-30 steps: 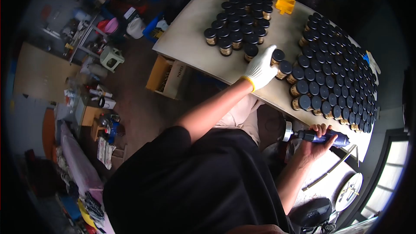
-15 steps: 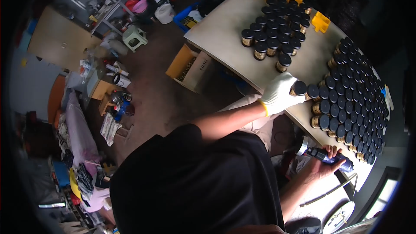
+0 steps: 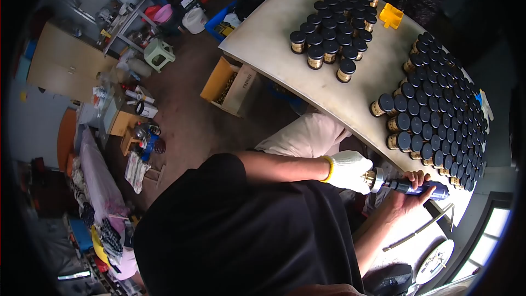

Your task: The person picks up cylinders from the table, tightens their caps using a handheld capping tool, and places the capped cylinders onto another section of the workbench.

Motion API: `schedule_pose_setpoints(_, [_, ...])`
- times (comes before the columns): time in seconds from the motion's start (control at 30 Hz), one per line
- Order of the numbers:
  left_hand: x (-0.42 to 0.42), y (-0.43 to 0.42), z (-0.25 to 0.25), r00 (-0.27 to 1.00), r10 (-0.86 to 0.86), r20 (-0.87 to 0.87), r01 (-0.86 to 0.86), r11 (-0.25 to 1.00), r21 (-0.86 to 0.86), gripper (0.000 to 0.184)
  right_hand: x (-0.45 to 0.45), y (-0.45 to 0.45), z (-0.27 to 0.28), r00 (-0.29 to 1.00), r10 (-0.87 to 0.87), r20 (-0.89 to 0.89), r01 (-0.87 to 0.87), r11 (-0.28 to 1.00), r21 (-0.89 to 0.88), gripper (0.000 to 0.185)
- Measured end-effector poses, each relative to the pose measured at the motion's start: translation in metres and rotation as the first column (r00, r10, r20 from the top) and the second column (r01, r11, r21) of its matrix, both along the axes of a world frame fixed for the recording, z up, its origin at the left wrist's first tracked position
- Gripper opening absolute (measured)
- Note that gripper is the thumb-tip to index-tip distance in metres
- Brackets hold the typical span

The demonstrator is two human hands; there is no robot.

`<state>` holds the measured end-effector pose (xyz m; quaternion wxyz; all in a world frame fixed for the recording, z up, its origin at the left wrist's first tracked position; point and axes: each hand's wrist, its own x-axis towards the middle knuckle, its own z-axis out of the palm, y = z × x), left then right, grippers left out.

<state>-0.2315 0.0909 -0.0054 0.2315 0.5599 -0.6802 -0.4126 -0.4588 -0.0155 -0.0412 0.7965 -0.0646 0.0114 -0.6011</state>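
My left hand [image 3: 348, 171], in a white knitted glove with a yellow cuff, is closed around a small jar [image 3: 369, 177]. Only a bit of its gold label shows; the glove and the tool's head hide the rest. The jar's end meets the round pale cup [image 3: 378, 181] on the front of a dark blue power driver [image 3: 430, 189]. Bare fingers of my right hand [image 3: 408, 197] wrap around the driver's body near the table edge. Just above, a dense group of black-lidded jars [image 3: 433, 104] with gold labels covers the table's right part.
A second group of black-lidded jars [image 3: 329, 33] stands farther up the pale table [image 3: 268, 33]. Yellow plastic pieces [image 3: 391, 16] lie near its far edge. Below the table edge sits an open cardboard box [image 3: 233, 87]. A green stool [image 3: 159, 53] stands on the floor.
My left hand has taken a jar from the edge of the right group and brought it down to the driver's cup. My right hand still grips the driver. The view has shifted slightly.
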Motion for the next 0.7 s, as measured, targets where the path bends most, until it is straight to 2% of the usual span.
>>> schedule_pose_setpoints(0.03, [0.0,-0.001,0.001,0.998,-0.001,0.058,0.002,1.0,-0.009,0.045,0.0,0.0,0.0,1.0,0.005,-0.005,-0.005,1.0,-0.001,0.026])
schedule_pose_setpoints(0.13, [0.003,-0.001,0.011,1.0,0.015,0.005,-0.015,0.997,0.076,0.045,0.001,0.003,0.001,0.999,-0.01,-0.052,0.011,1.0,0.012,0.028])
schedule_pose_setpoints(0.23, [0.002,-0.002,0.004,0.997,-0.023,0.071,0.021,1.0,0.023,0.045,0.001,-0.001,-0.005,0.997,-0.018,-0.078,0.019,1.0,0.014,0.032])
schedule_pose_setpoints(0.3, [0.002,-0.002,0.0,0.996,-0.013,0.085,0.009,0.999,0.045,0.044,0.0,-0.001,-0.004,0.996,-0.01,-0.089,0.011,1.0,0.009,0.034])
schedule_pose_setpoints(0.37, [0.001,-0.002,-0.006,0.997,-0.006,-0.082,0.012,0.997,0.074,0.039,0.002,0.003,-0.001,0.994,-0.033,-0.104,0.037,0.999,0.033,0.035])
schedule_pose_setpoints(0.4, [0.002,0.004,-0.004,0.944,0.07,-0.323,-0.036,0.993,0.109,0.034,0.003,0.003,0.001,0.998,-0.033,-0.059,0.034,0.999,0.019,0.035])
schedule_pose_setpoints(0.43, [0.005,0.005,-0.002,0.944,0.069,-0.323,-0.036,0.993,0.109,0.034,0.003,0.003,0.003,0.999,-0.032,-0.011,0.032,0.999,0.003,0.035])
schedule_pose_setpoints(0.5, [0.011,0.005,0.003,0.982,0.118,-0.145,-0.148,0.964,-0.219,0.032,0.001,-0.002,0.0,0.998,-0.054,0.04,0.053,0.998,0.029,0.036])
schedule_pose_setpoints(0.53, [0.012,0.006,0.002,0.961,0.146,-0.233,-0.205,0.945,-0.256,0.032,-0.001,-0.008,-0.006,0.993,-0.11,0.037,0.108,0.993,0.057,0.037])
schedule_pose_setpoints(0.57, [0.015,0.006,0.001,0.961,0.133,-0.243,-0.211,0.92,-0.33,0.032,-0.01,-0.01,-0.012,0.983,-0.184,0.017,0.181,0.979,0.089,0.037])
schedule_pose_setpoints(0.6, [0.013,0.009,0.0,0.849,0.14,-0.509,-0.291,0.928,-0.231,0.03,-0.013,-0.012,-0.016,0.983,-0.171,0.067,0.164,0.982,0.094,0.038])
schedule_pose_setpoints(0.63, [0.006,0.011,-0.012,0.704,0.164,-0.691,-0.279,0.959,-0.057,0.029,-0.016,-0.013,-0.018,0.98,-0.168,0.107,0.157,0.982,0.104,0.038])
schedule_pose_setpoints(0.67, [0.005,0.015,0.0,0.672,0.249,-0.698,-0.259,0.961,0.093,0.031,-0.012,-0.006,-0.007,0.981,-0.176,0.078,0.166,0.979,0.123,0.038])
schedule_pose_setpoints(0.7, [-0.001,0.013,-0.014,0.69,0.203,-0.695,-0.292,0.956,-0.011,0.034,-0.004,-0.004,0.002,0.983,-0.17,0.07,0.161,0.978,0.13,0.037])
